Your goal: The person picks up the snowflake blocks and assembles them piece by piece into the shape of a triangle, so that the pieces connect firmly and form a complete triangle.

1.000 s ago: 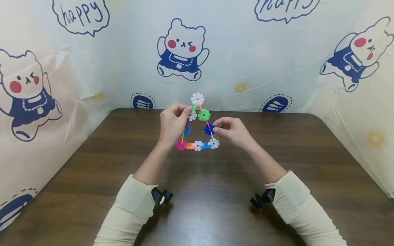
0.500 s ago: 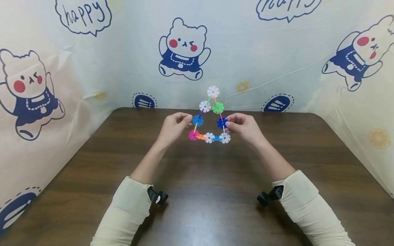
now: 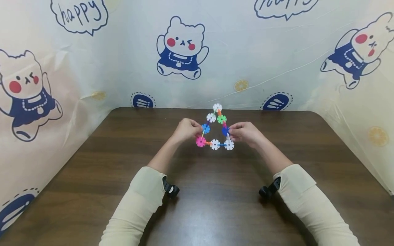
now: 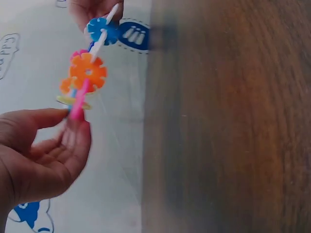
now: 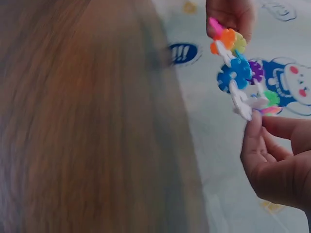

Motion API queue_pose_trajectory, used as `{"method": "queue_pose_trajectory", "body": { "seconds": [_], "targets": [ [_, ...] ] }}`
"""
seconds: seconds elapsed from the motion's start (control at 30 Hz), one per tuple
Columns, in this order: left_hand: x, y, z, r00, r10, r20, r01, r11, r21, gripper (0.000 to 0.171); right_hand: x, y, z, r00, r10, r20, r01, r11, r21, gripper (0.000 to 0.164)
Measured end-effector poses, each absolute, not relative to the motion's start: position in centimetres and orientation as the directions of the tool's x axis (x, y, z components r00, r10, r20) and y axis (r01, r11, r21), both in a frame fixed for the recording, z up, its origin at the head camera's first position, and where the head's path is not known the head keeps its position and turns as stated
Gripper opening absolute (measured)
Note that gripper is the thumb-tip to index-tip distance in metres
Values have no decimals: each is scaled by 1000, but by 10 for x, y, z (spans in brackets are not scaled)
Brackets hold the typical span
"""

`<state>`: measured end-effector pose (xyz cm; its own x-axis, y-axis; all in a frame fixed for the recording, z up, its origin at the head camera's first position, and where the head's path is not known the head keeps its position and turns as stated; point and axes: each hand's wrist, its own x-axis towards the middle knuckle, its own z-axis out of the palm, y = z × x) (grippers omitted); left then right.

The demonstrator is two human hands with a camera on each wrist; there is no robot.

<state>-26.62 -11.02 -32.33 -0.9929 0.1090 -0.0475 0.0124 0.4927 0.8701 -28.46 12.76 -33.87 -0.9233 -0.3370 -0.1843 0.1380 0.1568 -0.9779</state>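
A triangle of linked plastic snowflake discs stands upright above the table in the head view. Its corners are a white disc (image 3: 217, 107) on top, a pink disc (image 3: 199, 142) at lower left and a white disc (image 3: 229, 147) at lower right. My left hand (image 3: 185, 130) pinches the light blue disc (image 3: 206, 128) on the left side between thumb and fingers. On the opposite side, my right hand (image 3: 247, 132) pinches the dark blue disc (image 3: 225, 131), partly hidden by the fingertips. An orange disc (image 4: 88, 73) faces the left wrist camera; a blue disc (image 5: 233, 75) faces the right one.
Below the hands spreads a dark brown wooden table (image 3: 197, 205). A pale sheet (image 3: 240, 44) printed with cartoon bears hangs behind it and along both sides. Black wrist cameras (image 3: 170, 189) sit at both cuffs.
The triangle first moved right and up, then came back down and tilted. The left hand shifted its grip from the upper left side down to the light blue disc; the right hand keeps its hold.
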Motion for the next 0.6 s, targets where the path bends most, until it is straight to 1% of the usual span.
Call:
{"method": "queue_pose_trajectory", "body": {
  "seconds": [0.07,0.17,0.3,0.37,0.47,0.6],
  "targets": [
    [-268,-107,-328,-984,111,-137,-59,526,848,17,-289,128,-345,-904,-349,-247,165,249,-954,26],
    [-270,-102,-335,-962,107,-251,-141,595,791,14,-293,129,-352,-879,-356,-318,170,389,-905,23],
    [-271,-94,-342,-933,98,-346,-181,703,688,15,-294,126,-359,-852,-350,-390,157,539,-827,17],
    [-271,-91,-344,-924,96,-370,-179,747,640,15,-293,125,-360,-836,-354,-418,147,589,-794,13],
    [-270,-87,-347,-909,89,-407,-179,799,574,15,-291,123,-362,-814,-372,-446,138,623,-770,9],
    [-269,-87,-350,-892,90,-443,-187,819,543,15,-289,121,-362,-806,-380,-454,126,639,-759,8]
  ]
}}
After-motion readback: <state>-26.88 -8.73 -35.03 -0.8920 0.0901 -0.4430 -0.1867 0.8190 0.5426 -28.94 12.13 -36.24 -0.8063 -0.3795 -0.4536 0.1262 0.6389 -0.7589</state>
